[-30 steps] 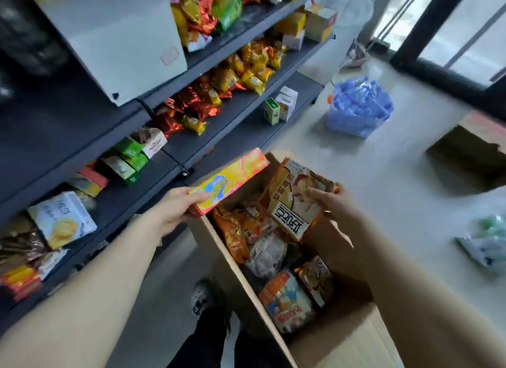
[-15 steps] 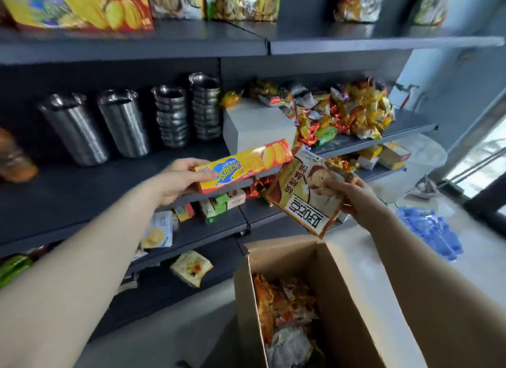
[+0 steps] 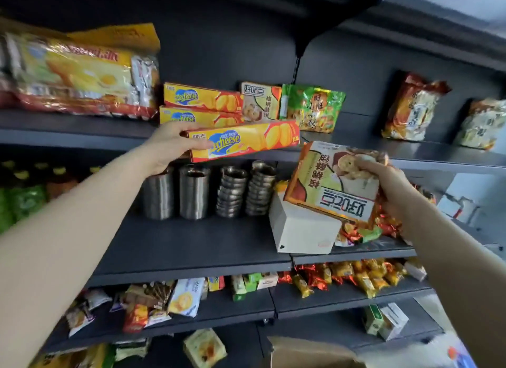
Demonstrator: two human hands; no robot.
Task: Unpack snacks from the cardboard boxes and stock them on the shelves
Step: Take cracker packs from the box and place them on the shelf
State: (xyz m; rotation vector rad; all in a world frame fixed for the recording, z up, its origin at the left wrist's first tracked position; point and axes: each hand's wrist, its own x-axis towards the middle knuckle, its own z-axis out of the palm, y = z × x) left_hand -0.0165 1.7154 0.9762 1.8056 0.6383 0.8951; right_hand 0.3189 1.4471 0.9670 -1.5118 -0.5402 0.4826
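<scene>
Head view: your right hand [image 3: 383,184] grips the walnut biscuit pack [image 3: 332,181] by one corner, upside down; it could twist loose. Your left hand [image 3: 167,145] clamps the cheese cracker box [image 3: 243,141] just below the upper shelf [image 3: 410,151]; it may topple the stacked boxes [image 3: 202,106] behind.

Dim daylight from right, glare on foil snack bags [image 3: 79,71], motion blur, wide-angle bowing at edges.

A long yellow-and-red cheese biscuit box [image 3: 243,141] is held level in front of the upper shelf [image 3: 82,126], just below two matching stacked boxes [image 3: 201,104]. To its right, a cookie packet [image 3: 332,184] is held tilted, print upside down. A cardboard box [image 3: 306,352] shows at the near edge.
</scene>
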